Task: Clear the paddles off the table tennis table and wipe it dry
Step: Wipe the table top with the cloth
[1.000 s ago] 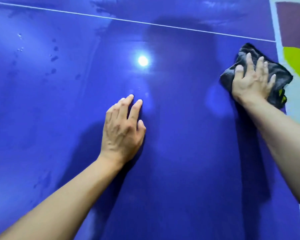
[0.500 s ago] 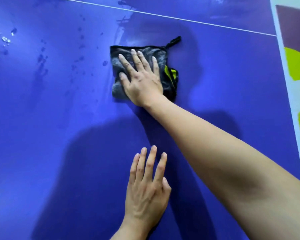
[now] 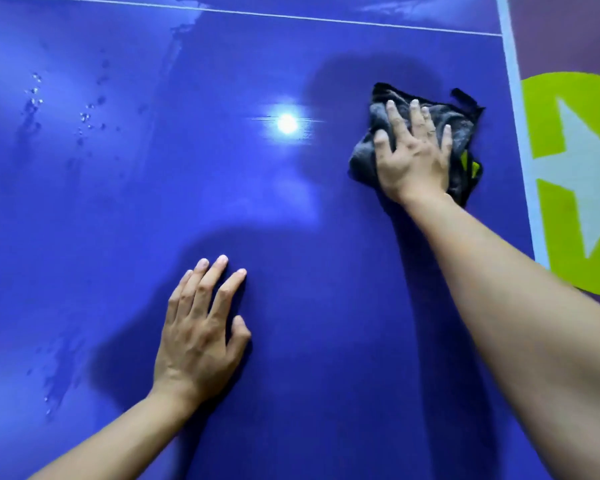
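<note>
one dark cloth [image 3: 465,133] under the right hand [image 3: 413,161], fingers spread flat (pressing); left hand [image 3: 198,337] flat, relaxed on blue table [image 3: 291,393].

The left hand [image 3: 201,336] lies flat, palm down, on the near part of the table [image 3: 84,220]. Its fingers [image 3: 209,282] are straight and a little spread, and they point to the far side. The thumb sticks out to the right. The bare left arm comes in from the near left corner and slants up to the hand. The right hand [image 3: 413,157] is farther away and more to the right. It is flat too, palm down, with its fingers spread wide, pressing on a dark cloth [image 3: 465,129]. The bare right arm is stretched out long, from the near right corner to the hand.
</note>
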A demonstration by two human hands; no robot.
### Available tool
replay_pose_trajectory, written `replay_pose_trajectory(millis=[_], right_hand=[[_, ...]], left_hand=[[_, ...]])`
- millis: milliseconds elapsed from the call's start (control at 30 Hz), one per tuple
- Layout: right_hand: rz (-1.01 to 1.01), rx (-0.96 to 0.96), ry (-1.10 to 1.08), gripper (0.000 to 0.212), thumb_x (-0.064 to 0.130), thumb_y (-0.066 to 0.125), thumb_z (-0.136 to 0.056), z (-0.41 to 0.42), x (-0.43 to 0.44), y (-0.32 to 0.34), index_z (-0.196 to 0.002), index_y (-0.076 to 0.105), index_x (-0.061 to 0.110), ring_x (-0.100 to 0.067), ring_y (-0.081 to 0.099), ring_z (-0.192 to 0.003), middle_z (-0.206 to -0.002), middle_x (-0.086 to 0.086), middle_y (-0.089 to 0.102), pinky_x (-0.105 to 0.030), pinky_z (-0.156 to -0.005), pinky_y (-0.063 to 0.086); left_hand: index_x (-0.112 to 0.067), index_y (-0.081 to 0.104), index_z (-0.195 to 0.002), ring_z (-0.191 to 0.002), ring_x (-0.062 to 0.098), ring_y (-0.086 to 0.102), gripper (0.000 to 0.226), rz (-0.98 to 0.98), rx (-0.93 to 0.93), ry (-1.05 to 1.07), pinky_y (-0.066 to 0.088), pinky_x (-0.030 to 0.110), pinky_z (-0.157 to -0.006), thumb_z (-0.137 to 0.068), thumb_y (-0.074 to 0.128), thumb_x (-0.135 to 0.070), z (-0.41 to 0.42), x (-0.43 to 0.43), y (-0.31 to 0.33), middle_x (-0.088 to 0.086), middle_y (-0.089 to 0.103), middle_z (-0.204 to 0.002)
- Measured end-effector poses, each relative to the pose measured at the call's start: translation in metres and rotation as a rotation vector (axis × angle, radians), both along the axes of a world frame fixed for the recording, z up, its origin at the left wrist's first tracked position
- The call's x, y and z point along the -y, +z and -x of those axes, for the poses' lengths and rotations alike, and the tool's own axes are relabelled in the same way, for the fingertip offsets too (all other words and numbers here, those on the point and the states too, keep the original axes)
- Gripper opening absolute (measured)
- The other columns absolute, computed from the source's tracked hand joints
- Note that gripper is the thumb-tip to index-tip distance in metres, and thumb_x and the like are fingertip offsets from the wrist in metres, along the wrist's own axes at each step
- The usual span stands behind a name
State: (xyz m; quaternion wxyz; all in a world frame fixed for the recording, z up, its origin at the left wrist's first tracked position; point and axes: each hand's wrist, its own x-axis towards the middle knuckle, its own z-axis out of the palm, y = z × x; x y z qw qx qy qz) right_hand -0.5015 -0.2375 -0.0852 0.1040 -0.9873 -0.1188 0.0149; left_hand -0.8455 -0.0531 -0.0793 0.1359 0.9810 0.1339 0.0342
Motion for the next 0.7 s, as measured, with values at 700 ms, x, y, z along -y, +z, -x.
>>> replay_pose_trajectory(millis=[700], right_hand=[[0.027,0.041,-0.107,0.074,0.056,0.018,-0.097,0.04,0.101,-0.004,-0.163,0.024,0.023,-0.034,0.014,-0.157,-0.169,-0.018,0.017,-0.052,-0.127,0.004]], left_hand=[[-0.013,0.054,-0.143,-0.147,0.031,0.035,0.056,0.114,0.094,0.01,0.025,0.048,-0.123,-0.087,0.051,-0.022,0.002,0.001,0.003,0.011,0.044,-0.154]])
